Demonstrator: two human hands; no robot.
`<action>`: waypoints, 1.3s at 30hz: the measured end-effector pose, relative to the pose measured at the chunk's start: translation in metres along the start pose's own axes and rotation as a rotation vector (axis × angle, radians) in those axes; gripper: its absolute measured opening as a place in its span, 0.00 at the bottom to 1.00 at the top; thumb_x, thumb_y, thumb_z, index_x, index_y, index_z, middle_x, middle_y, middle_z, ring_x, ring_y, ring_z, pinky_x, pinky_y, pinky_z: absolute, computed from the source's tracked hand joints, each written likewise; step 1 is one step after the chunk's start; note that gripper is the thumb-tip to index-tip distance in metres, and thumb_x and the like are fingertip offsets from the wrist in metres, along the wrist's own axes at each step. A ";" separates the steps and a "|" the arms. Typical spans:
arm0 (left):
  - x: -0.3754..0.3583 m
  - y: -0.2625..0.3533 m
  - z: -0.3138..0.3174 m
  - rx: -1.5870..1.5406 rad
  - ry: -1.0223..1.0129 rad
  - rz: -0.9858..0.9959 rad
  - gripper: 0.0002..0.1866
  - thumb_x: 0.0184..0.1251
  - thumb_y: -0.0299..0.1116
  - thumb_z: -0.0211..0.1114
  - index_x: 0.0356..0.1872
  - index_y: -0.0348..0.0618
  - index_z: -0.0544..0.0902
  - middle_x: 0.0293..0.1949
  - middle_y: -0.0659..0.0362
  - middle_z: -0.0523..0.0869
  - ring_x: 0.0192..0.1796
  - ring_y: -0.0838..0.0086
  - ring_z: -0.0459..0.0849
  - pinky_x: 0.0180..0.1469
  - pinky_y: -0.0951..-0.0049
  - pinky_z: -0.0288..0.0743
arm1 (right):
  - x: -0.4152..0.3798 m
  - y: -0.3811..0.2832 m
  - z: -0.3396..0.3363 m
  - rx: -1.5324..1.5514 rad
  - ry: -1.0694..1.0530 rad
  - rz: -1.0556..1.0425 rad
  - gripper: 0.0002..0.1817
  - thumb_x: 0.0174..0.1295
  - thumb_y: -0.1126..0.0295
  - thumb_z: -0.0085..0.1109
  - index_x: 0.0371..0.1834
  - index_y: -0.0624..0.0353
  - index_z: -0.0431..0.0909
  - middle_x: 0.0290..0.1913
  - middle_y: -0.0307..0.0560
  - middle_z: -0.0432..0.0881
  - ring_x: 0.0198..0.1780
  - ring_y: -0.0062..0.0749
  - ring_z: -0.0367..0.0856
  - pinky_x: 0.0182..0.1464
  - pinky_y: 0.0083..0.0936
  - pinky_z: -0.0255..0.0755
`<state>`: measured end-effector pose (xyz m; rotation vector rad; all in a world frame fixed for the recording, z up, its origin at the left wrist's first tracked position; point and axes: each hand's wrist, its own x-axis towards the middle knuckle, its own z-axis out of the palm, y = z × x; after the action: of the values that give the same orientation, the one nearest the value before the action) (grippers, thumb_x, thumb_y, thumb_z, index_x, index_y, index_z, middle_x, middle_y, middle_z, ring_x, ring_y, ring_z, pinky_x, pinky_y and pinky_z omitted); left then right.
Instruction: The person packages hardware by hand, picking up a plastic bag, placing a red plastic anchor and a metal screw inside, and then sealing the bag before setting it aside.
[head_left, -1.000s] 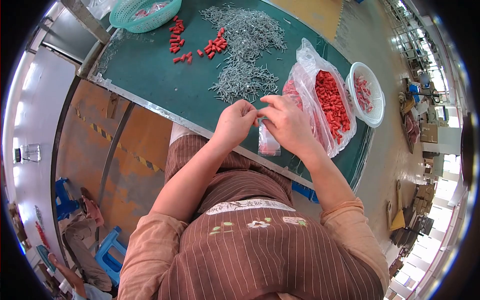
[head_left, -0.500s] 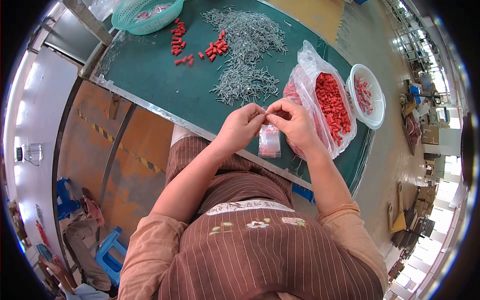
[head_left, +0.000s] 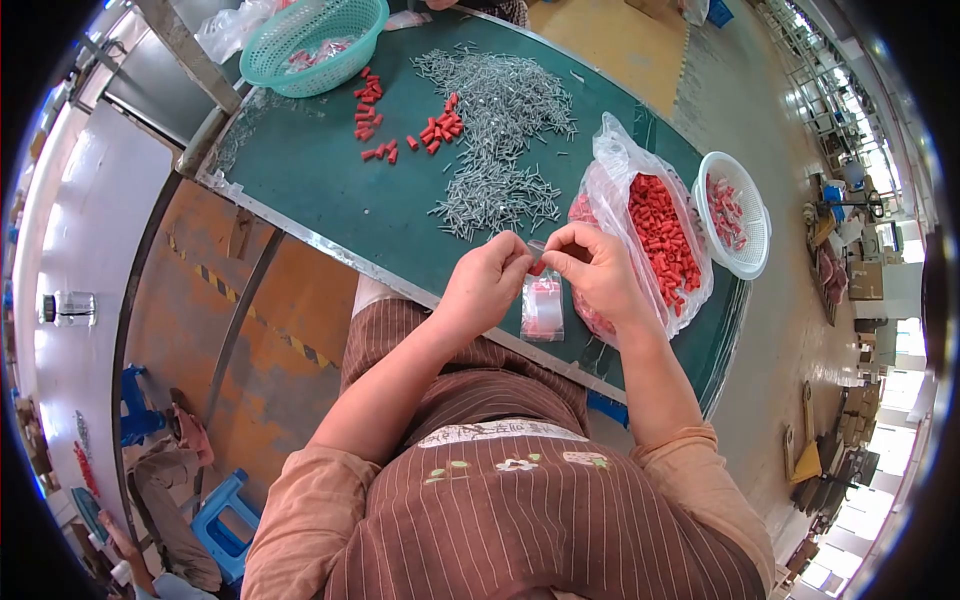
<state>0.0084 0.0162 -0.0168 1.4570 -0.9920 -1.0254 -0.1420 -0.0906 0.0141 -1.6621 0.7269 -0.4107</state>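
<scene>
My left hand (head_left: 490, 278) and my right hand (head_left: 598, 270) meet over the table's near edge, fingertips almost touching. The left fingers pinch a small red piece (head_left: 538, 268). Between the right thumb and finger is a small clear bag (head_left: 537, 246), partly hidden. Just below lie flat plastic bags with red marks (head_left: 543, 308). Beyond my hands spreads a pile of grey metal screws or pins (head_left: 500, 195). To the right, an open plastic bag (head_left: 660, 235) is full of red plugs (head_left: 662, 220).
A green basket (head_left: 315, 50) stands at the far left, near loose red plugs (head_left: 366, 110). At the right edge of the green table (head_left: 310, 170) is a white basket (head_left: 732, 215) with small packets. Part of another person's hand (head_left: 440, 4) shows at the far edge.
The view has shifted, so the table sits lower in it. My fingertips have parted slightly, and a red piece and a clear bag now show between them.
</scene>
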 end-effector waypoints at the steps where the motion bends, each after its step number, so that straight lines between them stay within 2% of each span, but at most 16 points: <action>1: 0.002 0.001 -0.001 -0.019 -0.004 -0.016 0.07 0.71 0.30 0.59 0.35 0.37 0.77 0.22 0.62 0.77 0.25 0.81 0.73 0.29 0.75 0.69 | 0.000 -0.004 0.000 0.020 0.027 0.013 0.04 0.62 0.77 0.63 0.38 0.63 0.80 0.38 0.38 0.81 0.39 0.18 0.79 0.44 0.19 0.73; 3: 0.002 0.000 -0.002 -0.058 -0.016 -0.059 0.06 0.73 0.30 0.58 0.37 0.38 0.79 0.27 0.65 0.80 0.28 0.85 0.73 0.31 0.80 0.68 | 0.000 -0.007 0.002 0.055 0.057 0.026 0.04 0.62 0.78 0.62 0.39 0.63 0.80 0.39 0.38 0.82 0.40 0.18 0.79 0.44 0.18 0.73; 11: -0.002 0.014 -0.001 -0.238 0.009 -0.008 0.07 0.75 0.32 0.57 0.43 0.39 0.78 0.23 0.67 0.76 0.25 0.87 0.71 0.27 0.83 0.64 | -0.002 -0.015 0.005 0.032 0.110 -0.034 0.12 0.61 0.82 0.60 0.47 0.63 0.78 0.37 0.36 0.81 0.39 0.16 0.78 0.43 0.17 0.73; 18: -0.002 0.020 -0.002 -0.297 0.011 -0.057 0.06 0.74 0.32 0.58 0.42 0.41 0.79 0.23 0.67 0.77 0.25 0.88 0.70 0.26 0.84 0.64 | -0.007 -0.023 0.002 -0.102 0.149 -0.070 0.12 0.59 0.82 0.61 0.46 0.61 0.78 0.34 0.36 0.79 0.36 0.17 0.77 0.40 0.18 0.73; 22: 0.002 0.007 0.008 -0.057 0.095 0.160 0.06 0.69 0.30 0.60 0.42 0.40 0.82 0.33 0.57 0.82 0.32 0.74 0.81 0.37 0.72 0.76 | -0.009 -0.031 0.000 -0.328 0.135 -0.105 0.11 0.57 0.82 0.61 0.43 0.61 0.79 0.33 0.38 0.79 0.35 0.20 0.77 0.39 0.20 0.73; 23: 0.001 0.008 0.008 -0.081 0.037 0.125 0.07 0.68 0.29 0.61 0.44 0.41 0.82 0.37 0.53 0.82 0.37 0.68 0.84 0.43 0.67 0.77 | -0.011 -0.026 0.002 -0.346 0.192 -0.147 0.10 0.57 0.82 0.60 0.43 0.61 0.78 0.34 0.38 0.79 0.35 0.20 0.76 0.40 0.19 0.72; 24: 0.001 0.010 0.007 -0.145 0.011 0.081 0.06 0.67 0.28 0.60 0.42 0.41 0.82 0.36 0.53 0.83 0.36 0.67 0.84 0.42 0.67 0.77 | -0.010 -0.029 0.003 -0.267 0.169 -0.106 0.11 0.56 0.83 0.61 0.43 0.62 0.78 0.34 0.39 0.78 0.35 0.20 0.75 0.41 0.19 0.72; 26: 0.006 -0.002 0.015 -0.081 0.124 0.249 0.05 0.67 0.29 0.61 0.39 0.40 0.80 0.32 0.51 0.83 0.34 0.61 0.83 0.40 0.65 0.76 | -0.005 -0.018 -0.002 -0.224 0.133 -0.109 0.11 0.58 0.84 0.61 0.44 0.63 0.77 0.35 0.38 0.77 0.37 0.19 0.75 0.41 0.19 0.71; 30: 0.005 0.004 0.015 -0.087 0.112 0.226 0.06 0.67 0.31 0.60 0.38 0.40 0.77 0.33 0.49 0.84 0.34 0.57 0.83 0.38 0.62 0.75 | 0.000 0.002 -0.003 -0.092 0.134 -0.144 0.10 0.59 0.84 0.61 0.42 0.62 0.77 0.35 0.38 0.77 0.38 0.19 0.75 0.41 0.18 0.71; 31: 0.005 0.002 0.015 -0.089 0.102 0.224 0.07 0.67 0.33 0.61 0.39 0.40 0.78 0.32 0.51 0.84 0.32 0.61 0.83 0.38 0.64 0.76 | -0.002 0.004 -0.004 -0.064 0.138 -0.153 0.10 0.58 0.84 0.61 0.42 0.62 0.77 0.35 0.38 0.78 0.37 0.19 0.75 0.41 0.18 0.71; 34: 0.004 0.012 0.008 -0.111 0.035 0.020 0.08 0.68 0.34 0.61 0.40 0.40 0.79 0.31 0.54 0.84 0.32 0.67 0.82 0.39 0.66 0.77 | -0.004 -0.002 -0.014 -0.373 0.179 -0.224 0.09 0.57 0.83 0.63 0.39 0.61 0.78 0.33 0.38 0.78 0.37 0.20 0.76 0.41 0.19 0.72; 35: 0.000 0.024 0.000 -0.130 -0.008 -0.142 0.10 0.69 0.34 0.60 0.43 0.40 0.82 0.33 0.55 0.84 0.35 0.71 0.82 0.41 0.69 0.77 | -0.006 -0.006 -0.029 -0.426 0.220 -0.248 0.09 0.56 0.83 0.63 0.39 0.61 0.78 0.33 0.38 0.78 0.36 0.21 0.76 0.41 0.20 0.72; 36: 0.004 0.007 0.002 -0.163 -0.006 -0.083 0.10 0.69 0.34 0.59 0.45 0.41 0.83 0.37 0.55 0.84 0.36 0.71 0.82 0.41 0.69 0.77 | -0.006 -0.013 -0.046 -0.501 0.272 -0.254 0.09 0.56 0.82 0.64 0.38 0.61 0.78 0.32 0.38 0.78 0.36 0.21 0.77 0.41 0.20 0.72; 37: 0.005 -0.006 0.002 -0.005 0.036 0.107 0.11 0.70 0.34 0.58 0.47 0.41 0.83 0.39 0.55 0.84 0.37 0.70 0.82 0.43 0.69 0.77 | -0.006 -0.021 -0.065 -0.557 0.415 -0.344 0.08 0.56 0.81 0.63 0.38 0.61 0.78 0.32 0.39 0.79 0.36 0.22 0.78 0.42 0.21 0.73; 38: 0.008 -0.020 0.007 0.101 0.112 0.260 0.11 0.72 0.34 0.56 0.46 0.41 0.83 0.34 0.55 0.81 0.30 0.74 0.80 0.38 0.71 0.77 | -0.008 -0.023 -0.094 -0.524 0.523 -0.324 0.07 0.58 0.80 0.63 0.39 0.62 0.79 0.33 0.40 0.81 0.36 0.23 0.79 0.43 0.21 0.73; 39: 0.002 -0.007 0.002 -0.125 0.002 0.019 0.12 0.74 0.33 0.54 0.46 0.40 0.83 0.28 0.60 0.79 0.26 0.79 0.75 0.32 0.75 0.73 | -0.013 -0.025 -0.125 -0.659 0.684 -0.270 0.06 0.59 0.79 0.62 0.39 0.62 0.80 0.34 0.41 0.82 0.37 0.23 0.79 0.43 0.22 0.74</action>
<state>0.0078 0.0140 -0.0243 1.3435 -0.9217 -1.0529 -0.2243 -0.1728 0.0679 -2.2750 1.2343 -1.0470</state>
